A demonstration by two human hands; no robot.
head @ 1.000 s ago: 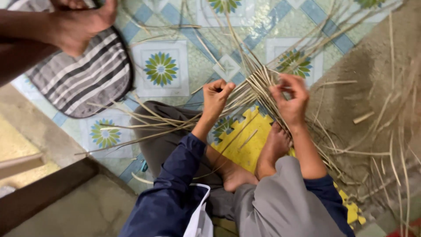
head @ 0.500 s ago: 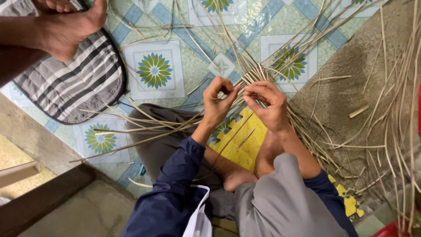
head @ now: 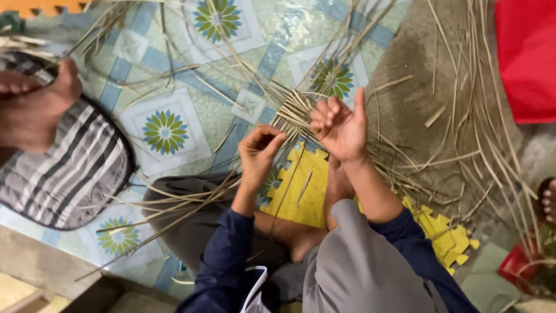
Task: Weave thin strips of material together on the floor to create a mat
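L. hand (head: 259,152) pinches thin straw strips (head: 191,200); r. hand (head: 340,124), fingers loosely open, rests on woven straw patch (head: 292,113) over yellow foam mat (head: 304,188).

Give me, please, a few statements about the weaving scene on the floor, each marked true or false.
1. The left hand pinches thin pale strips. True.
2. The right hand is a closed fist pressed flat on the yellow foam mat. False: its fingers are spread, raised over the woven strips.
3. The person's bare foot lies beside the yellow mat. True.
4. A striped grey cushion lies at the left. True.
5. The red thing sits at the bottom left. False: it is at the top right.
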